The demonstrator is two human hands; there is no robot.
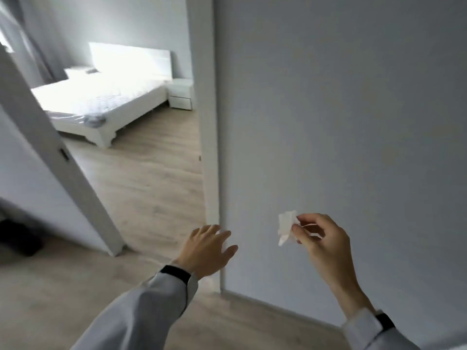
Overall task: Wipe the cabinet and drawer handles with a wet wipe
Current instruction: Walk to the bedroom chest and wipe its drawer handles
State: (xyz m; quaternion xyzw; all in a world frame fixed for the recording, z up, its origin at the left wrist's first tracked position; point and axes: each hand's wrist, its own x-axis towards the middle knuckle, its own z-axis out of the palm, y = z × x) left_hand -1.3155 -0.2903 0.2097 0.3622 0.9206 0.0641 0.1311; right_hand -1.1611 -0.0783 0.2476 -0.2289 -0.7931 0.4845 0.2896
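grey wall (328, 97), bed (101, 102) beyond the door frame (208, 122). right of the frame, wet wipe (286, 227) pinched in right hand (321, 238) fingertips, kept ready. left hand (208, 248) spread, empty, at the frame, likely bound for the nightstand (180, 93).

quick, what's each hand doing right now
Left hand: open, fingers spread, holding nothing.
Right hand: fingertip grip on the crumpled wet wipe.
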